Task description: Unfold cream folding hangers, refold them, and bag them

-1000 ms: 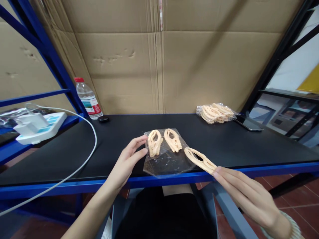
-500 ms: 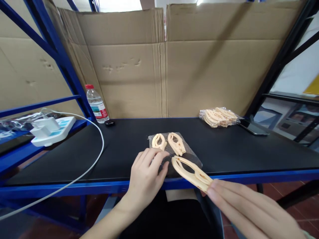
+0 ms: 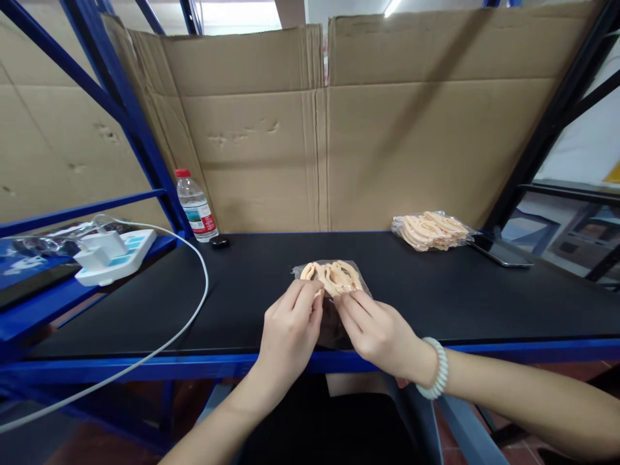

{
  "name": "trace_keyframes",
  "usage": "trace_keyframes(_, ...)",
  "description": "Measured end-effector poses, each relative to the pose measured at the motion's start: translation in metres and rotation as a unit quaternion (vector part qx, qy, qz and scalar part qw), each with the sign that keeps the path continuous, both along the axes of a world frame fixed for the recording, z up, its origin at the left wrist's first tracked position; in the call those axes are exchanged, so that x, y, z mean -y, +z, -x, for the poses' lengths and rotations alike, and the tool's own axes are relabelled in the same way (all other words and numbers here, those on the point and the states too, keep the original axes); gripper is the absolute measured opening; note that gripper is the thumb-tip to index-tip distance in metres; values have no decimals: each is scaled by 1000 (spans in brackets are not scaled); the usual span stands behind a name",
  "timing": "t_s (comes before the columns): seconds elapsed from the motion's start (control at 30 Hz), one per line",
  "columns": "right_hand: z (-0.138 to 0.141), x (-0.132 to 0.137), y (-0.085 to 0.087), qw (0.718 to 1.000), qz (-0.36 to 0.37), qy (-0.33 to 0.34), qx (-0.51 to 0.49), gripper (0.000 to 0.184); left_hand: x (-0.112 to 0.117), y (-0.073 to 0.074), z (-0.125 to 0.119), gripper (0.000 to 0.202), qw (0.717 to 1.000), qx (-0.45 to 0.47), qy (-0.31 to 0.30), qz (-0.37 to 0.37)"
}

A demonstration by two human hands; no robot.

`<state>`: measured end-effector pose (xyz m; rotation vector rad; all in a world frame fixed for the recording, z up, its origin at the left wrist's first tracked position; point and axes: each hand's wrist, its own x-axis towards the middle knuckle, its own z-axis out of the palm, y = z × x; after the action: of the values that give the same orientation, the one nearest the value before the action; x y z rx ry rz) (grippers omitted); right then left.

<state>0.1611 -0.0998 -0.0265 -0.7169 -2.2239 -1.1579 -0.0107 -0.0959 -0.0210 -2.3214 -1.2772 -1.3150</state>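
A clear plastic bag lies on the black shelf top near its front edge, with peach-coloured plastic clips showing at its far end. My left hand rests on the bag's left side, fingers curled and pinched on its edge. My right hand, with a white bead bracelet on the wrist, is closed at the bag beside the clips; its fingers hide what they grip.
A second bag full of peach clips lies at the back right beside a dark phone. A water bottle and a small black object stand back left. A white power strip with a white cable sits left. Cardboard walls the back.
My right hand carried the loose peach clip from the front right in to the bag. My left hand slid from the bag's far left corner down onto its near side.
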Motion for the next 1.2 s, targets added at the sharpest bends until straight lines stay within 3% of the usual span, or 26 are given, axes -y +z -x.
trace_keyframes(0.2,14,-16,-1,996,69,-47,21,20,-3,0,0,14,999,-13,-29,-42)
trace_keyframes(0.4,7,-21,6,979,180,-95,26,16,-5,-10,5,17,994,-6,-94,-63)
trace_keyframes(0.47,-2,-17,9,979,194,-63,11,19,-4,-12,7,18,993,-1,-115,-41)
trace_keyframes(0.57,-27,-5,15,977,196,62,-50,25,2,-12,15,20,992,8,-126,-17)
trace_keyframes(0.67,-64,2,20,970,148,148,-124,38,10,-10,32,21,992,0,-128,-14)
trace_keyframes(0.73,-89,2,20,970,127,142,-154,43,14,-8,46,31,989,-39,-144,5)
trace_keyframes(0.83,-111,-5,17,964,209,101,-126,38,16,-6,58,51,984,-90,-148,44)
trace_keyframes(1.03,-99,-25,10,936,328,98,-83,26,10,-9,44,15,985,-89,-137,57)
trace_keyframes(1.2,-91,-41,9,919,356,121,-121,9,3,-9,36,10,984,-65,-152,70)
